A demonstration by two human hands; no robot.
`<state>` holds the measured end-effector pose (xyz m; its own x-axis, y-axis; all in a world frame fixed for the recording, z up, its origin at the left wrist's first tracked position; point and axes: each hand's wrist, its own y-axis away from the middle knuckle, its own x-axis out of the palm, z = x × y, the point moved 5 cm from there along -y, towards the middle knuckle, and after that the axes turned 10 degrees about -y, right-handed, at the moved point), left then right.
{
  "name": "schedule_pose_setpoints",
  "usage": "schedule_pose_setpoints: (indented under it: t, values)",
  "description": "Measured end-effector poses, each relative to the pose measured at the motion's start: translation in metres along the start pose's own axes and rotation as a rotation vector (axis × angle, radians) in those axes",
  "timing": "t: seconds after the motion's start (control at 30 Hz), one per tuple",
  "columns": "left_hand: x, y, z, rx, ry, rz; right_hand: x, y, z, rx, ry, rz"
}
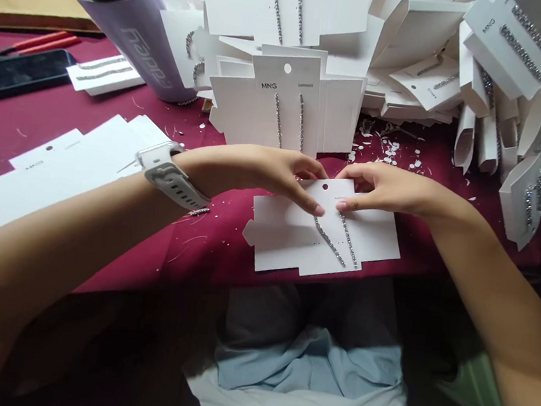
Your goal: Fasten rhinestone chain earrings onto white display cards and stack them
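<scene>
A white die-cut earring card (286, 236) lies unfolded near the table's front edge. Two sparkling chain earrings (329, 239) hang from its upper part, their lower ends slanting toward me. My left hand (285, 174), with a white watch (170, 174) on its wrist, grips the card's top; the thumb presses at the top of the left earring and the fingers go behind the card. From the other side my right hand (387, 187) holds the same card, thumb at the top of the right earring. Fingertips of both hands are partly hidden behind the card.
Carded earrings (284, 102) are stacked straight ahead; folded earring boxes (499, 65) pile up at right. Flat blank cards (78, 159) lie left. A purple tumbler (143, 37), a dark phone (19, 73) and red-handled tool (47, 42) stand or lie beyond. Paper scraps (390, 151) litter the cloth.
</scene>
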<state>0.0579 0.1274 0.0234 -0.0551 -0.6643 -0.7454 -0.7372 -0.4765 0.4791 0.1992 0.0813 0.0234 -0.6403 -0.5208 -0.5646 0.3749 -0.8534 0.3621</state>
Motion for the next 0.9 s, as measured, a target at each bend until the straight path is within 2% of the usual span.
schedule_pose_setpoints:
  t: [0.1, 0.23, 0.4, 0.47, 0.5, 0.6, 0.63, 0.67, 0.73, 0.77, 0.8, 0.87, 0.9]
  values:
    - [-0.002, 0.008, -0.003, -0.073, -0.080, -0.036, -0.002, 0.000, 0.000, 0.021, 0.009, -0.008]
    - [-0.001, 0.015, -0.015, -0.097, -0.081, -0.024, -0.006, 0.004, 0.005, 0.023, 0.012, -0.022]
    - [-0.025, 0.027, -0.026, -0.106, -0.066, -0.115, -0.023, 0.014, 0.034, 0.024, 0.163, -0.110]
    - [-0.042, 0.037, -0.033, -0.082, -0.102, -0.237, -0.033, 0.019, 0.052, -0.010, 0.273, -0.221]
    - [-0.051, 0.043, -0.037, -0.057, -0.126, -0.347, -0.037, 0.022, 0.061, -0.050, 0.334, -0.309]
    - [-0.062, 0.063, -0.050, 0.037, -0.268, -0.635, -0.035, 0.033, 0.080, -0.269, 0.551, -0.589]
    - [-0.059, 0.069, -0.054, 0.083, -0.346, -0.740, -0.027, 0.036, 0.081, -0.347, 0.630, -0.623]
    - [-0.051, 0.072, -0.055, 0.117, -0.417, -0.780, -0.016, 0.040, 0.080, -0.442, 0.751, -0.648]
    - [-0.025, 0.075, -0.056, 0.219, -0.606, -0.870, 0.009, 0.044, 0.068, -0.530, 0.922, -0.654]
    - [-0.011, 0.074, -0.052, 0.236, -0.641, -0.888, 0.022, 0.045, 0.060, -0.563, 0.956, -0.634]
    - [0.005, 0.073, -0.049, 0.289, -0.699, -0.885, 0.035, 0.048, 0.054, -0.663, 1.034, -0.622]
    - [0.035, 0.077, -0.050, 0.517, -0.929, -1.026, 0.058, 0.053, 0.043, -0.819, 1.159, -0.607]
    - [0.045, 0.080, -0.048, 0.612, -0.965, -1.104, 0.066, 0.055, 0.039, -0.875, 1.208, -0.596]
